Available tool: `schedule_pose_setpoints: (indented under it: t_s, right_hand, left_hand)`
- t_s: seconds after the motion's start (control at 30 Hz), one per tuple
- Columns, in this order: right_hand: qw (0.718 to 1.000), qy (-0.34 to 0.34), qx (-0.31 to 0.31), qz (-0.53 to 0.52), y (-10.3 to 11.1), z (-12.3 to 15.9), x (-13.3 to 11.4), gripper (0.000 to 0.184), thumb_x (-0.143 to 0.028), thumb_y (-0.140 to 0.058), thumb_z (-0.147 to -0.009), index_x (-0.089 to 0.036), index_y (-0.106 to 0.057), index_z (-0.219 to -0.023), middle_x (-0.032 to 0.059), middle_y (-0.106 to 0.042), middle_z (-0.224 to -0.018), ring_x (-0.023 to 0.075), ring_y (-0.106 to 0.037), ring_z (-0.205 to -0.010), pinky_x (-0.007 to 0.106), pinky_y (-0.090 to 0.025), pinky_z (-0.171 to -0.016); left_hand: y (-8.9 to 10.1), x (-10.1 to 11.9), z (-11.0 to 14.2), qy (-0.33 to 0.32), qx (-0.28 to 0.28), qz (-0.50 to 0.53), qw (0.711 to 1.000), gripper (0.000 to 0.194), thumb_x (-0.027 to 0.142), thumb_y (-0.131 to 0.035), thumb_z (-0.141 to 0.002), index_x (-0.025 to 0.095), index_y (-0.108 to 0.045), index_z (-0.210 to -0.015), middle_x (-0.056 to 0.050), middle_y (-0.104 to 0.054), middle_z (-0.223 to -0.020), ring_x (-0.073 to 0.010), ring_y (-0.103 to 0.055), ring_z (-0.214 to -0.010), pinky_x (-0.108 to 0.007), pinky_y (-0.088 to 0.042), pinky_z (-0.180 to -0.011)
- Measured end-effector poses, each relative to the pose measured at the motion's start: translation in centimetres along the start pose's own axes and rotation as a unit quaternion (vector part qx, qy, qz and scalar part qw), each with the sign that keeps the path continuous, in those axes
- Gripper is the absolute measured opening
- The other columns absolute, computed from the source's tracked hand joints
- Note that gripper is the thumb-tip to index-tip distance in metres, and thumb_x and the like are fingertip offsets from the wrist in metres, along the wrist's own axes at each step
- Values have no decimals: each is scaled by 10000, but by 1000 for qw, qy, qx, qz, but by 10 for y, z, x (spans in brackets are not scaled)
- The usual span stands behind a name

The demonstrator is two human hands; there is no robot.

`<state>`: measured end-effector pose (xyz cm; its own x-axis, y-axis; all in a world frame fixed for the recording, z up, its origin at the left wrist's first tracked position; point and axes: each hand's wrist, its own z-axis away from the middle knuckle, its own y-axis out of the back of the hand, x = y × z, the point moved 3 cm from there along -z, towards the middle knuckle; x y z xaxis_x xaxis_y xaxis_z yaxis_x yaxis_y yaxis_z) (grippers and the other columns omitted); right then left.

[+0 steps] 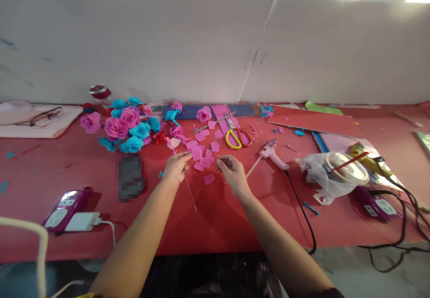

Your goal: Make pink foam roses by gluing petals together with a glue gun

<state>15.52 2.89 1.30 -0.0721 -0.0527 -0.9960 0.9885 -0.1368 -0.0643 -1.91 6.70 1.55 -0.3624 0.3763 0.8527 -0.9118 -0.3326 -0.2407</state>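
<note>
My left hand (175, 170) is closed on a thin wire stem (191, 193), which slants down toward the table's near edge. A bit of pink paper (169, 142) shows at the stem's upper end. Loose pink paper petals (208, 161) lie scattered just past my fingers, one close to the left fingertips. My right hand (233, 172) hovers right of the petals with thumb and fingers pinched together; whatever they hold, if anything, is too small to name. Beyond it lie scissors (234, 140) with yellow and orange handles. A pink hot glue gun (273, 154) rests to the right.
Pink and blue paper roses (129, 125) are bunched at back left, above a blurred dark object (131, 177). Purple power strips (69, 208) lie at both sides. A plastic bag with a round container (346, 168) and black cables (403, 213) occupy the right.
</note>
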Motion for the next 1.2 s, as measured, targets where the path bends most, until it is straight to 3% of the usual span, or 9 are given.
schedule_pose_setpoints:
  t_s: [0.13,0.27,0.4,0.5,0.57,0.7,0.87,1.03,1.2]
  right_hand:
    - [999,-6,-26,-37,-21,-7,-4,374,-335,-691,-679,-203,-530,-989,-24,-595,-743,123,-580,-661,265,-482,-635]
    - [993,-40,-28,-109,-24,-7,-8,294,-289,-647,-683,-200,-525,-936,-54,-561,-627,110,-558,-581,265,-480,-630]
    - [991,-69,-12,-117,-21,1,-3,278,-338,-622,-721,-202,-523,-942,-7,-618,-751,122,-593,-641,262,-483,-627]
    - [999,15,-22,-23,-24,-4,-3,289,-336,-596,-769,-212,-548,-1026,20,-638,-857,129,-597,-704,258,-490,-642]
    - [988,74,-22,131,-27,-19,-5,221,-271,-527,-813,-201,-594,-1012,27,-660,-843,138,-607,-721,267,-492,-681]
    - [907,105,-11,409,-36,-74,-9,187,-185,-518,-796,-222,-688,-865,37,-715,-886,185,-616,-840,310,-452,-811]
    - [856,108,-18,505,-57,-119,-2,144,-199,-591,-772,-179,-721,-832,126,-707,-940,274,-567,-995,383,-371,-888]
    - [832,111,-16,543,-57,-125,6,177,-131,-535,-784,-175,-692,-853,116,-696,-969,257,-560,-1001,364,-361,-878]
    - [832,112,-21,543,-57,-125,6,232,-122,-471,-815,-168,-645,-961,86,-695,-945,214,-583,-899,311,-393,-806]
  left_hand:
    - [-4,3,13,3,-36,-25,999,270,151,-818,-442,96,-686,-670,-9,-610,-553,-14,-366,-361,-176,-204,-364]
    - [-3,4,31,-2,-58,-13,998,266,181,-828,-443,107,-690,-658,1,-596,-556,-8,-368,-382,-162,-205,-364]
    - [1,6,35,-13,-50,1,999,239,158,-813,-443,107,-679,-634,-11,-611,-578,-3,-363,-387,-160,-198,-366]
    - [5,4,31,-11,-46,-18,999,240,176,-806,-448,108,-687,-646,-9,-606,-560,-3,-348,-370,-170,-189,-365]
    - [10,5,22,-17,-31,-21,999,257,188,-807,-433,111,-687,-647,-4,-605,-560,-9,-359,-373,-173,-192,-367]
    - [23,16,-11,-40,32,-12,999,262,189,-806,-407,121,-654,-609,33,-569,-507,-5,-324,-347,-175,-178,-366]
    - [33,26,-39,-35,66,-28,997,233,134,-792,-421,92,-668,-614,49,-508,-440,-3,-276,-318,-186,-155,-363]
    - [42,30,-31,-54,79,-27,995,303,153,-779,-494,119,-707,-786,61,-514,-494,-6,-303,-342,-177,-168,-377]
    - [32,26,-20,-41,-4,32,999,288,152,-791,-495,124,-702,-768,93,-411,-452,7,-237,-357,-162,-163,-368]
